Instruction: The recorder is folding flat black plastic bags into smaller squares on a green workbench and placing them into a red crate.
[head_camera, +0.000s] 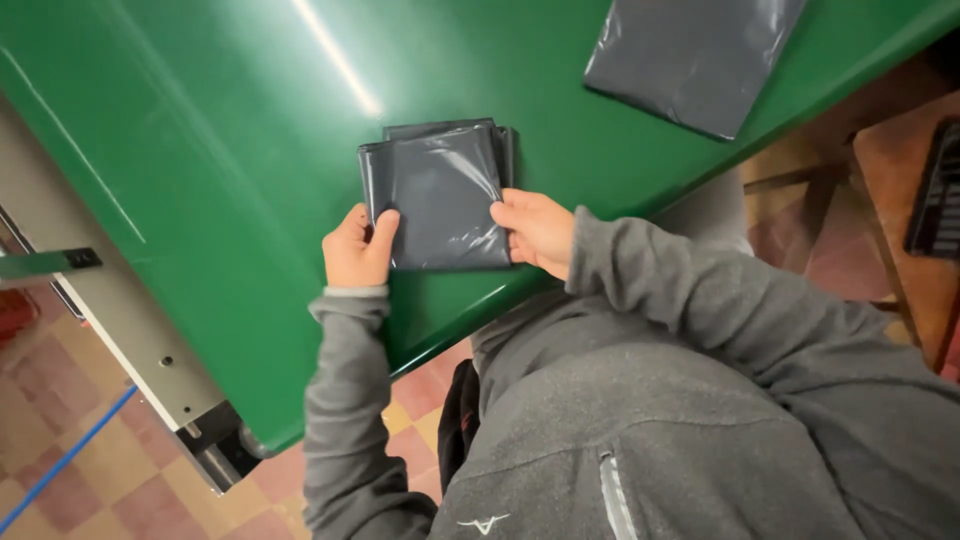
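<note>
A: Table (250, 200) first: green, glossy, tilted across your view and filling most of it. What sits on it?

B: At about one o'clock from your hands lies a flat grey plastic bag (690, 55), its top cut off by the frame edge. Dead centre, near the table's edge at your body, is the folded grey bag (440, 195), a squarish packet lying flat, with another folded layer peeking out behind it at twelve o'clock.

A: And your hands?

B: Your left hand (355, 250) pinches the packet's seven o'clock corner, thumb on top, fingers curled narrow. Your right hand (535, 230) presses the edge at three o'clock, fingers closed onto the film.

A: How will it handle?

B: Judging by the sheen and creases, it's thin, light and limp, and likely slippery on that smooth top. Folds may spring open, so grip at the folded edges or corners, as you do now, rather than on the loose middle.

A: Anything unclear?

B: You can't tell how many layers are stacked, nor whether your fingers reach under the packet. The dark object (935, 190) at three o'clock is cut off and hard to identify.
</note>
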